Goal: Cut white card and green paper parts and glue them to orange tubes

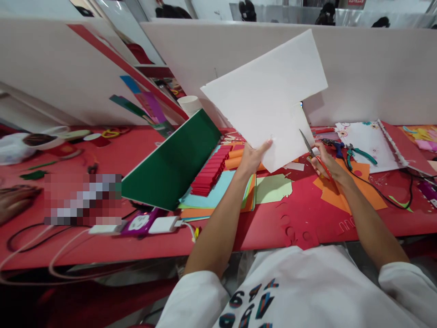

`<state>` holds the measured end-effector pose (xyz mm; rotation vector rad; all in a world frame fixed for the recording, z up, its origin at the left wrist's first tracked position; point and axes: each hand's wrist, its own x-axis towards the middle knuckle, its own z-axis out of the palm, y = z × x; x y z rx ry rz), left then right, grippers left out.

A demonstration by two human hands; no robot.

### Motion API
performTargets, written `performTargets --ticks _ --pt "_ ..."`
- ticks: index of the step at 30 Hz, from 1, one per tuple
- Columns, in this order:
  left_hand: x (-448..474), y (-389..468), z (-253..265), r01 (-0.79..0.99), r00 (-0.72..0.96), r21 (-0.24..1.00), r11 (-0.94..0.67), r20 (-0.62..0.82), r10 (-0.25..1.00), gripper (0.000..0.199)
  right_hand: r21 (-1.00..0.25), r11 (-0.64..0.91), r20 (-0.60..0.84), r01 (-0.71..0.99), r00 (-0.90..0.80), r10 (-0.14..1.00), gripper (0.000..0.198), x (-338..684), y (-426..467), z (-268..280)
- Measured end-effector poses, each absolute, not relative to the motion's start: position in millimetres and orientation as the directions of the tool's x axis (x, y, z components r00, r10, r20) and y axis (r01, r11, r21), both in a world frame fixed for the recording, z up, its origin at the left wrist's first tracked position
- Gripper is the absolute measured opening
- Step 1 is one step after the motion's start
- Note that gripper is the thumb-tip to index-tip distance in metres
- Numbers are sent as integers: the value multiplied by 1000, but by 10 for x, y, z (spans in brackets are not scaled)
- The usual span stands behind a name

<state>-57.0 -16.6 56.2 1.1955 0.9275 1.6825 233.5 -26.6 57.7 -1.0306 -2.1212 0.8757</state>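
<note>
My left hand (pixel 253 157) grips a large white sheet (pixel 266 86) by its lower edge, the thumb lying on its face. The sheet is raised above the table and tilted, with a notch cut into its right side. In my right hand (pixel 324 161) is a pair of scissors (pixel 319 159) with reddish-orange handles. Their blades point up and left, beside the sheet's lower right part; whether they touch it I cannot tell. Below lie red paper (pixel 303 205) with cut-outs, orange sheets (pixel 362 187) and a pale green piece (pixel 273 188).
A green board (pixel 174 164) leans at left beside folded red strips (pixel 211 171) on stacked coloured paper. Teal-handled pliers (pixel 363 155) and a black cable lie at right. A purple device (pixel 141 222) with white cables sits near the front edge. Another person's hand (pixel 15 202) rests far left.
</note>
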Motion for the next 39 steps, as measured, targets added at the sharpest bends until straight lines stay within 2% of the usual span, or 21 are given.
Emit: performTargets --ticks 8,13,19,26,31,39 --pt "-582 -150 528 -195 -152 902 -385 360 920 81 -780 442 190 442 -507 841 69 2255 -323 583" --pt "-578 -105 479 -247 -166 905 -347 313 935 79 -754 432 183 494 -474 861 74 2233 -283 609" --pt "-578 -86 448 -270 -192 907 -324 279 941 80 -685 479 293 549 -394 871 66 2183 -221 552" --pt "-590 -48 376 -284 -212 907 -311 257 943 77 -666 453 315 593 -328 891 57 2133 -205 517" --pt "-626 -10 332 -279 -184 918 -283 238 954 77 -701 449 296 554 -346 890 56 2151 -215 531" --pt "-636 -93 405 -182 -131 931 -317 297 946 80 -770 392 189 504 -407 894 59 2213 -241 557"
